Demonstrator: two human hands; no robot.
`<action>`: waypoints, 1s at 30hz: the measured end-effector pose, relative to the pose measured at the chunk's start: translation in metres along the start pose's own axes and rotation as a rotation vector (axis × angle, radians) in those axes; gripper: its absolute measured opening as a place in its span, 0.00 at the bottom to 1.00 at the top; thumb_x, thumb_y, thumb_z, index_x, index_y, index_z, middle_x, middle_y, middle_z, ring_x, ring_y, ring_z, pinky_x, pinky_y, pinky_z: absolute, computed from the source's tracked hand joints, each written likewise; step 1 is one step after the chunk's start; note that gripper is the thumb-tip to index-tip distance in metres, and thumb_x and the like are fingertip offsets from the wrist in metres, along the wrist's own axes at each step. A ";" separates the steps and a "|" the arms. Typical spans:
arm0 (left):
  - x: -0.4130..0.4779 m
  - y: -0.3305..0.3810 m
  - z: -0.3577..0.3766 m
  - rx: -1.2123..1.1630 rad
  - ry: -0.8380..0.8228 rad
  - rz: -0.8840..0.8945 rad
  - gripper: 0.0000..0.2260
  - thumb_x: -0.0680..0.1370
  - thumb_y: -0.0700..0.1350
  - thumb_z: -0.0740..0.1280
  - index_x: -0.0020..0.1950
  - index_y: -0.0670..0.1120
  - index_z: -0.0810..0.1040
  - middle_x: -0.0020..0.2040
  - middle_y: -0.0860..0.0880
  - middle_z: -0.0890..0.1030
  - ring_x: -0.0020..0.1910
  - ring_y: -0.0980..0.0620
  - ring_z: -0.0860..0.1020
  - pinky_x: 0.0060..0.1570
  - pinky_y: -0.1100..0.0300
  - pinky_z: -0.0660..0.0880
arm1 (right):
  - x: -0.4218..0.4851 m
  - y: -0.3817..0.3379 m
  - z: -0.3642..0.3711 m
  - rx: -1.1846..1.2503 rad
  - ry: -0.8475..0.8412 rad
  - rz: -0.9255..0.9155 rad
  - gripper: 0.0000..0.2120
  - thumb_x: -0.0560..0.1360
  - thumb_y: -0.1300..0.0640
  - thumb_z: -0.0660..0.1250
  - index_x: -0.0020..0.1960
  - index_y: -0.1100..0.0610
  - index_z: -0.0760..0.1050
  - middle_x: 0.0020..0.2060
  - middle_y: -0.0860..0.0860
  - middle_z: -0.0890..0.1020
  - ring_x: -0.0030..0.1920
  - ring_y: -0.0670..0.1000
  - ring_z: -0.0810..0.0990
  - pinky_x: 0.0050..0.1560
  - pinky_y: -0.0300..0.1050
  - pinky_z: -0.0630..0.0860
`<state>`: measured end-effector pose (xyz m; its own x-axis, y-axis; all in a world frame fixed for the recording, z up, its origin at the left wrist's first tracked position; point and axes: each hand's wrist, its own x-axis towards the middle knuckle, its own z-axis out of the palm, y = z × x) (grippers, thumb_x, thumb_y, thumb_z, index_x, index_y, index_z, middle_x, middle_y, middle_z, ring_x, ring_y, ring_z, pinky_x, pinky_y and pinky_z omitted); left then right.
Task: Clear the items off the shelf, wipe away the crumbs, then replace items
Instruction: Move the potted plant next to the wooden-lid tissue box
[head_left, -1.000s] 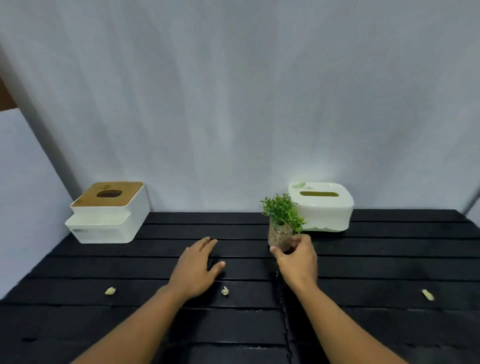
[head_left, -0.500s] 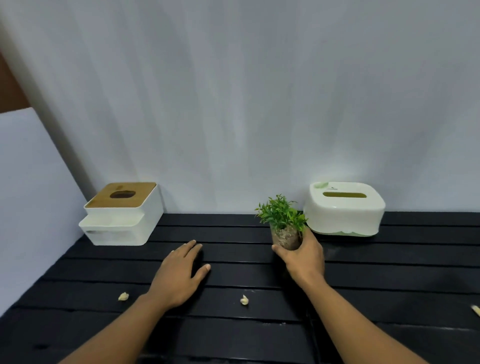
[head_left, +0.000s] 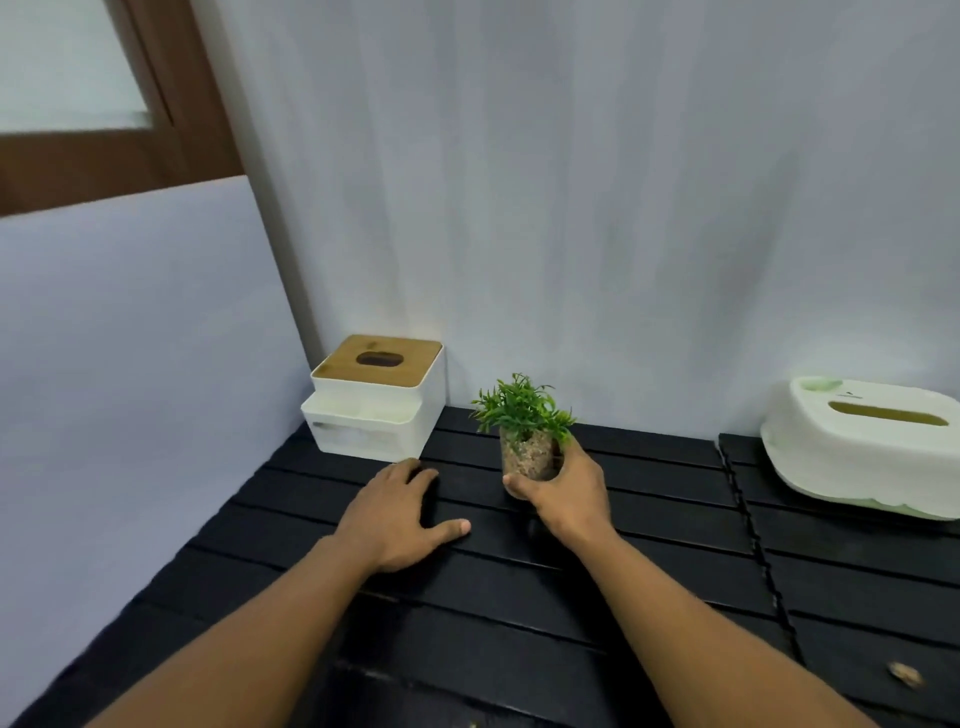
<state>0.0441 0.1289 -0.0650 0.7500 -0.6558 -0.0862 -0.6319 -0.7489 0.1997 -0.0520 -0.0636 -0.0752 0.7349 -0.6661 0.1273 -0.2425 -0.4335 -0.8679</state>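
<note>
Head view: I see right hand clasping the plant pot upright (soil retained); left hand flat, empty, bracing on shelf.

A pale grey-white wall rises straight ahead, beyond the hands, smooth and softly lit, with faint vertical shading running down it and a brighter patch low in the middle. To the left of the hands a second pale panel stands at an angle and meets the back wall in a shadowed corner. Above that panel, far up and to the left, a brown wooden frame surrounds a frosted, light-filled pane. Beneath the hands runs a black slatted shelf, its boards lying crosswise, with a notched seam to the right.
</note>
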 end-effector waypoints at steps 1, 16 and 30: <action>0.000 -0.002 0.001 -0.003 0.003 0.000 0.42 0.69 0.74 0.57 0.76 0.51 0.60 0.77 0.49 0.57 0.75 0.48 0.57 0.72 0.50 0.59 | 0.003 -0.003 0.007 0.000 -0.001 -0.005 0.31 0.60 0.48 0.79 0.60 0.50 0.73 0.53 0.49 0.81 0.54 0.52 0.79 0.54 0.47 0.76; 0.002 -0.008 0.011 0.008 0.060 0.011 0.40 0.70 0.74 0.57 0.75 0.52 0.61 0.76 0.47 0.59 0.74 0.47 0.56 0.73 0.49 0.56 | 0.012 -0.011 0.046 -0.057 -0.033 -0.087 0.35 0.58 0.41 0.79 0.61 0.49 0.72 0.54 0.48 0.82 0.55 0.51 0.79 0.52 0.46 0.76; -0.016 0.045 0.002 -0.118 0.265 0.095 0.28 0.71 0.69 0.52 0.57 0.54 0.77 0.54 0.56 0.76 0.54 0.53 0.75 0.56 0.55 0.70 | -0.005 0.021 -0.078 -0.140 -0.010 -0.051 0.17 0.72 0.57 0.70 0.60 0.52 0.75 0.49 0.47 0.79 0.48 0.45 0.78 0.53 0.41 0.76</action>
<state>0.0033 0.1049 -0.0563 0.7230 -0.6634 0.1928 -0.6865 -0.6588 0.3077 -0.1101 -0.1169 -0.0570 0.7549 -0.6350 0.1641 -0.2898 -0.5474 -0.7851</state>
